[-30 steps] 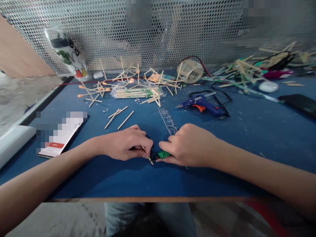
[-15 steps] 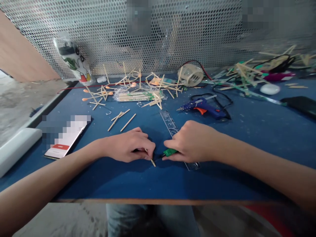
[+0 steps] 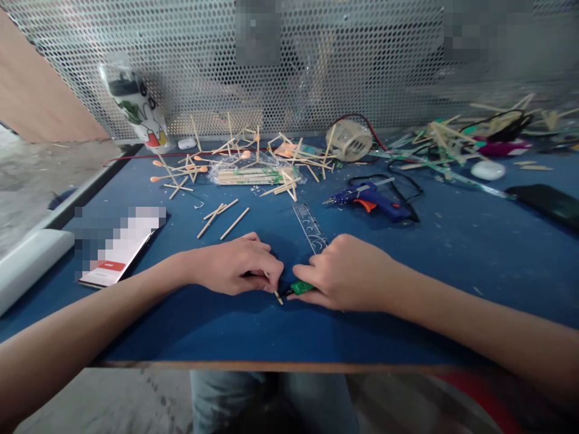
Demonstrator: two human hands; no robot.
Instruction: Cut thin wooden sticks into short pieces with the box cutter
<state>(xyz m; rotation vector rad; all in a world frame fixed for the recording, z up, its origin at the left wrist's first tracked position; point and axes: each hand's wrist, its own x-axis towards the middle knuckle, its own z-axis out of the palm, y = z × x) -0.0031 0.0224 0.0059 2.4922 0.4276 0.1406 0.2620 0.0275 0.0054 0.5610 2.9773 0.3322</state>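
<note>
Near the front of the blue table, my left hand (image 3: pixel 239 264) pinches a thin wooden stick (image 3: pixel 279 298); a short end pokes out below the fingertips. My right hand (image 3: pixel 353 272) is closed around a green utility knife (image 3: pixel 300 287). The knife's dark tip is at the stick's exposed end, and they appear to touch. A clear stencil ruler (image 3: pixel 308 226) lies partly under my right hand. Beyond my left hand, several cut wooden sticks (image 3: pixel 235 223) lie loose on the table.
A blue glue gun (image 3: pixel 373 202) lies right of the ruler. At the back are a bag of sticks (image 3: pixel 251 175), stick structures and a bottle (image 3: pixel 138 114) against a perforated metal screen (image 3: pixel 190 72). A phone (image 3: pixel 120 256) rests at left, with a white case (image 3: pixel 488 170) at right.
My right hand has moved left and slightly down, bringing the knife tip from beside the stick to its end. My left hand keeps its pinch almost unmoved.
</note>
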